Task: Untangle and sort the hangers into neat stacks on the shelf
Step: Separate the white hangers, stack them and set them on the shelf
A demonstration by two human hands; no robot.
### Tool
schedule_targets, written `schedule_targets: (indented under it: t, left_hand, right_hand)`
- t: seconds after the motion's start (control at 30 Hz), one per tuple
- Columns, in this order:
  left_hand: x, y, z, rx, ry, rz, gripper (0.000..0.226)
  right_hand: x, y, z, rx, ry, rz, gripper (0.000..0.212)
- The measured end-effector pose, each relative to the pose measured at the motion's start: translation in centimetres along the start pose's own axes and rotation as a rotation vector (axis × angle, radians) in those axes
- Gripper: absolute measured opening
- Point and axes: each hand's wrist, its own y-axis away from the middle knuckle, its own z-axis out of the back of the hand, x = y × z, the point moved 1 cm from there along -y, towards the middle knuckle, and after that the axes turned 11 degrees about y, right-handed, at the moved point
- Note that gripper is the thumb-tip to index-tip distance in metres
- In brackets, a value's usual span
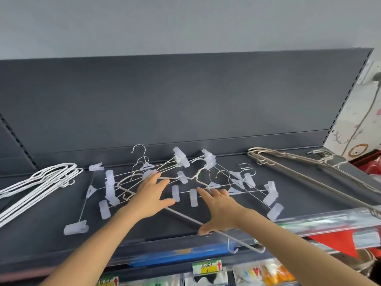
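A tangle of wire clip hangers with clear plastic clips lies in the middle of the dark grey shelf. My left hand is spread flat over the left part of the tangle, fingertips on a clip. Over the right part is my right hand, fingers apart, its thumb resting on a beige hanger that sticks out past the shelf's front edge. White hangers are stacked at the left. Beige hangers are stacked at the right.
A dark back panel rises behind the shelf. Price labels and packaged goods hang below the front edge. A red item and a patterned wall are at the right.
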Motion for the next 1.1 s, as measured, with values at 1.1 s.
schedule_targets:
  t: [1.1]
  left_hand:
    - [6.8, -4.2, 4.1, -0.153, 0.17, -0.051, 0.016]
  right_hand:
    - [-6.4, 0.7, 3.9, -0.269, -0.023, -0.134, 0.113]
